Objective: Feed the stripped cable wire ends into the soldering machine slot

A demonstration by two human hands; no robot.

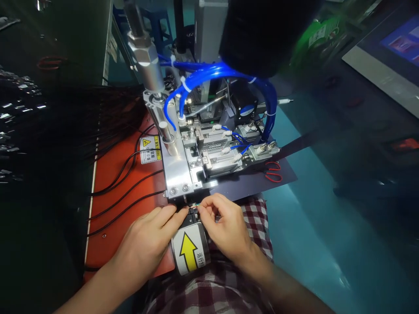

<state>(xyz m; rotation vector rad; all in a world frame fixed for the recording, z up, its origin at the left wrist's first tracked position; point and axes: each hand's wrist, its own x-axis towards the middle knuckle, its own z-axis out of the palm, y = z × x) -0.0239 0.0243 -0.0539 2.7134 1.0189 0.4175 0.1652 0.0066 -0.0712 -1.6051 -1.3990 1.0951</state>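
A metal machine (178, 172) with pneumatic cylinders and blue tubes stands in front of me. At its front edge is a small black fixture (190, 218), above a white label with a yellow arrow (189, 252). My left hand (152, 231) rests at the left of this fixture, fingers closed, the fingertips at small thin wires; what it grips is hidden. On the right side, my right hand (225, 222) pinches the end of the thin wires (195, 206) between thumb and index finger. The two hands' fingertips are a short gap apart.
Several black cables (127, 187) cross the red work surface (124, 226) on the left. Red-handled scissors (273, 172) lie on the dark plate at the right. A screen (402, 43) is at the upper right, and a blue stool (159, 26) stands behind.
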